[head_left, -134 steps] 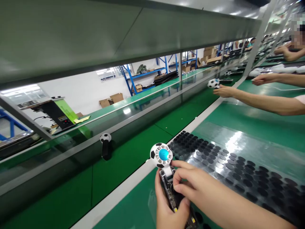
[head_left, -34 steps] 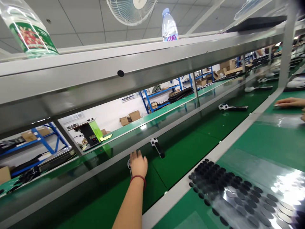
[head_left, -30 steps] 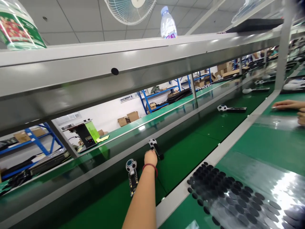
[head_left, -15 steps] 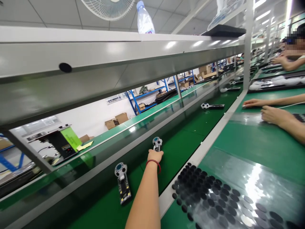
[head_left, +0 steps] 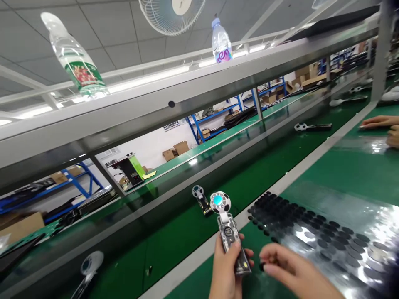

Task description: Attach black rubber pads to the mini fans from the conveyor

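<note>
My left hand [head_left: 229, 259] is wrapped round the clear handle of a gadget [head_left: 230, 230], whose round head has a black-and-white football pattern and a blue-green centre. The gadget is tilted, head up, above the bench edge. To its right, my right hand [head_left: 291, 265] pinches a small black disc [head_left: 262, 266] between thumb and forefinger, slightly blurred and apart from the gadget. Beside that hand lies a clear sheet bearing rows of black discs [head_left: 293, 216]. A similar gadget [head_left: 201, 199] lies on the green belt [head_left: 174, 232] behind my left hand.
Another football-headed gadget [head_left: 91, 265] is on the belt at lower left, with one more [head_left: 311, 127] farther right. A metal shelf [head_left: 140, 112] carrying bottles [head_left: 222, 41] crosses overhead. A co-worker's hands [head_left: 382, 122] rest at the right edge of the green bench [head_left: 352, 166].
My left hand has come back from the belt to the bench with a gadget in it. My right hand has come into view with a black disc. The view has shifted left.
</note>
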Action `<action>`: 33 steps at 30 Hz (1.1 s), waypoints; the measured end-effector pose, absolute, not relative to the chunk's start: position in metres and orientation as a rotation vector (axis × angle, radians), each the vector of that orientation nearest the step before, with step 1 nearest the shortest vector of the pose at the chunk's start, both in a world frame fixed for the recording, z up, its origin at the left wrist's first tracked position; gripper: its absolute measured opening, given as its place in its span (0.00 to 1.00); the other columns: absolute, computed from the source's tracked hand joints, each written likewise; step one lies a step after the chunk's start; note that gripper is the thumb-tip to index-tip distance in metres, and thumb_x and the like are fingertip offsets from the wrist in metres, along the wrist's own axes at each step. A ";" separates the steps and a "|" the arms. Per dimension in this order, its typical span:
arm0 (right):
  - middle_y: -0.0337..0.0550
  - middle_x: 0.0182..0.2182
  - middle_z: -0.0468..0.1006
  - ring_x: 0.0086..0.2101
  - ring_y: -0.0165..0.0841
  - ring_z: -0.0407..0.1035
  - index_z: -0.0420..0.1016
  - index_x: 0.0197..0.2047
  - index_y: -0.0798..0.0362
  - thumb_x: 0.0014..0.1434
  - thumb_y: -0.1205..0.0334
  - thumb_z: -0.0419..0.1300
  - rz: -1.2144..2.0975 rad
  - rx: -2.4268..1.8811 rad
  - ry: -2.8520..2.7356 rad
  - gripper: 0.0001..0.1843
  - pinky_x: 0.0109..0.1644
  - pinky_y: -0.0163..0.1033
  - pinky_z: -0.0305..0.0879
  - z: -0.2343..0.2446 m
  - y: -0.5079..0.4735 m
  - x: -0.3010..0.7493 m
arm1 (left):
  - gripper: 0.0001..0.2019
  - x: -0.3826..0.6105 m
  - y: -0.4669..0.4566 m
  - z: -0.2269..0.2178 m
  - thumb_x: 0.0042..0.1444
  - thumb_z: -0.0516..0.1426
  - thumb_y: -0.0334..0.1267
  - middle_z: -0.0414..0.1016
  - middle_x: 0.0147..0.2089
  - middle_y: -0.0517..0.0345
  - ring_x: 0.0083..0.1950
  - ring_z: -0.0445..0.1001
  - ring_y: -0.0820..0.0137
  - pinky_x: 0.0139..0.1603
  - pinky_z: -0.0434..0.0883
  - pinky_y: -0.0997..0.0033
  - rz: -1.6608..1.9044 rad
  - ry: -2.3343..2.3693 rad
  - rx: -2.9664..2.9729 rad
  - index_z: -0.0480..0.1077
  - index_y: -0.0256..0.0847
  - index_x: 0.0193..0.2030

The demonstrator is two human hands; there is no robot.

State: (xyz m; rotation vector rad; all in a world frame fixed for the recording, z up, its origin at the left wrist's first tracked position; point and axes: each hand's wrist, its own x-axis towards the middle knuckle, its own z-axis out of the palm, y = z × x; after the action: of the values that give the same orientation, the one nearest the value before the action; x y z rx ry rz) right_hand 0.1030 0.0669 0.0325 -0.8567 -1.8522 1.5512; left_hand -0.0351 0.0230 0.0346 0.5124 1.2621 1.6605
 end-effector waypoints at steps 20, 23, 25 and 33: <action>0.38 0.37 0.67 0.42 0.34 0.65 0.63 0.24 0.51 0.55 0.68 0.51 1.437 -0.925 -1.985 0.09 0.45 0.36 0.58 0.055 0.076 0.077 | 0.27 -0.009 0.006 0.003 0.40 0.56 0.42 0.72 0.41 0.45 0.39 0.72 0.63 0.40 0.67 0.67 1.528 1.791 0.739 0.59 0.32 0.48; 0.37 0.37 0.66 0.42 0.33 0.65 0.62 0.24 0.51 0.56 0.68 0.50 1.421 -0.954 -2.006 0.10 0.44 0.35 0.59 0.055 0.075 0.078 | 0.27 -0.008 0.006 0.006 0.39 0.56 0.41 0.72 0.41 0.46 0.40 0.71 0.61 0.41 0.66 0.66 1.525 1.818 0.729 0.60 0.33 0.48; 0.37 0.37 0.66 0.42 0.33 0.65 0.61 0.24 0.51 0.57 0.68 0.49 1.410 -0.976 -2.023 0.10 0.42 0.35 0.60 0.055 0.074 0.079 | 0.27 -0.008 0.005 0.007 0.40 0.56 0.41 0.72 0.40 0.46 0.40 0.71 0.61 0.40 0.66 0.66 1.508 1.809 0.735 0.60 0.33 0.48; 0.37 0.41 0.66 0.45 0.33 0.64 0.62 0.24 0.51 0.55 0.71 0.50 1.387 -0.984 -2.053 0.10 0.45 0.35 0.60 0.057 0.073 0.080 | 0.25 -0.007 0.004 0.011 0.41 0.55 0.41 0.72 0.40 0.47 0.40 0.70 0.63 0.41 0.65 0.66 1.489 1.765 0.772 0.59 0.33 0.47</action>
State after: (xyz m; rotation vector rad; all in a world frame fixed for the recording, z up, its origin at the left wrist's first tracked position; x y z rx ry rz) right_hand 0.0800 0.0729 0.0569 -0.9838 -2.0529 1.3874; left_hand -0.0068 0.0045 0.0108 0.7722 1.7655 1.4887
